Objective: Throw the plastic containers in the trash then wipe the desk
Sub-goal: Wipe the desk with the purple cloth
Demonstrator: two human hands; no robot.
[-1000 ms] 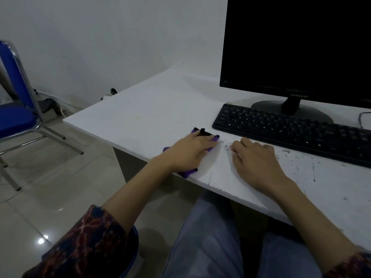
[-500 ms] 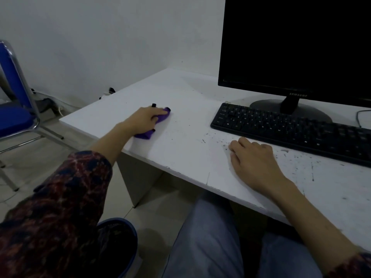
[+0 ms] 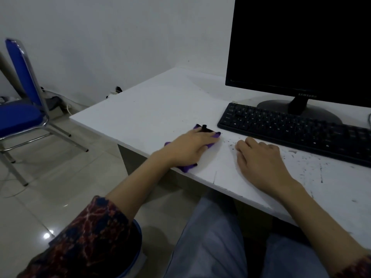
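A person's left hand (image 3: 190,146) presses a purple cloth (image 3: 187,167) flat against the white desk (image 3: 156,109), fingers spread over it — the wiping stage of the job, judging by the absence of any plastic containers in view. The cloth lies near the front edge, just left of the black keyboard (image 3: 297,127). The right hand (image 3: 261,163) rests empty, fingers loosely curled, on the desktop, apparently bracing. Dark specks dot the surface to its right — likely the cloth's next stop. A Samsung monitor (image 3: 301,47) stands behind.

Dim, cool, even light. Glare spot on floor tile (image 3: 46,235). Wide-angle bending at edges; mild softness overall.
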